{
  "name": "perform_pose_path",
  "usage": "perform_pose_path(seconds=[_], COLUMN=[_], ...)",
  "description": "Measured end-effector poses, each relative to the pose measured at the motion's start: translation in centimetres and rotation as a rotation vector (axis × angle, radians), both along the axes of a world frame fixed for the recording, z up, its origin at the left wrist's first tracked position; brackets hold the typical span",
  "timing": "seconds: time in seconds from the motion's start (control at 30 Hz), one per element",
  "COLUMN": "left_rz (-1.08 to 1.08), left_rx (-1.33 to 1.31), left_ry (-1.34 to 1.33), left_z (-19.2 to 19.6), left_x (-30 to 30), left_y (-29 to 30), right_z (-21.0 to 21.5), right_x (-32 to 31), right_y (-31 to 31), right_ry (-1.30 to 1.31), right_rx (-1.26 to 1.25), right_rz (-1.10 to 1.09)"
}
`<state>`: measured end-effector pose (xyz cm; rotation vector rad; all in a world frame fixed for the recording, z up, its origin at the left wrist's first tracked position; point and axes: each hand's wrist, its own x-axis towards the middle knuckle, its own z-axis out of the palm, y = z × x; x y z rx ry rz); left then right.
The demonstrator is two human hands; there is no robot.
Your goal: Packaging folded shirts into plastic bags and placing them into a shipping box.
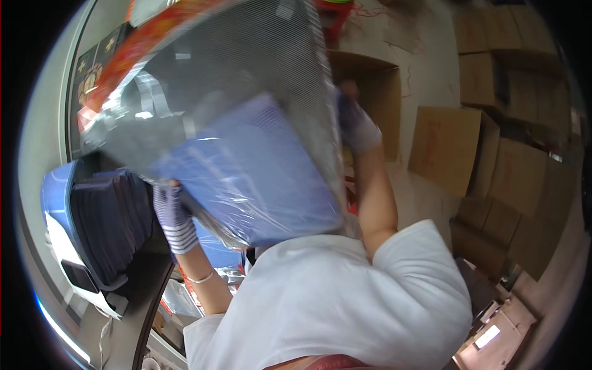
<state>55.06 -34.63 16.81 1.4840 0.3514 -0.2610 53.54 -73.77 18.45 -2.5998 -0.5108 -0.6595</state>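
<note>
A large clear plastic bag [234,74] with a red-orange printed band is held up in front of me. Inside it are a dark grey, finely ribbed sheet and a flat blue panel [259,172]. My left hand [174,213], in a striped purple-and-white glove, is closed on the bag's lower left edge. At the right edge, my gloved right hand [359,123] grips the bag; it is blurred, and the bag partly hides its fingers.
On the left, a row of dark blue flat pieces [111,216] stands on a bench beside a phone [80,275]. An open cardboard box [385,105] is beyond my right hand. More cardboard boxes [444,145] are stacked to the right. Red strings lie on the floor.
</note>
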Motion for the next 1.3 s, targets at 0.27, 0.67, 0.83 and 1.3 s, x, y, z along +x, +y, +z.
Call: perform_pose_path(seconds=[0.27, 0.67, 0.83, 1.3], left_rz=[-0.386, -0.611, -0.608, -0.782], left_rx=[0.009, -0.186, 0.021, 0.118], left_ry=[0.09, -0.012, 0.268, 0.336], left_z=[-1.4, -24.4, -47.8, -66.3], left_x=[-0.7, 2.8, 0.8, -2.8], left_y=[-19.5, -35.1, -32.9, -40.5], right_z=[-1.6, -29.7, -40.9, -55.6], right_x=[-17.1, -17.6, -14.0, -17.6], right_y=[-9.9, -26.3, -21.5, -25.7], right_ry=[0.888, 0.69, 0.909, 0.97], right_rx=[1.469, 1.386, 1.588, 0.968], right_rz=[-0.275, -0.551, -0.658, -1.064])
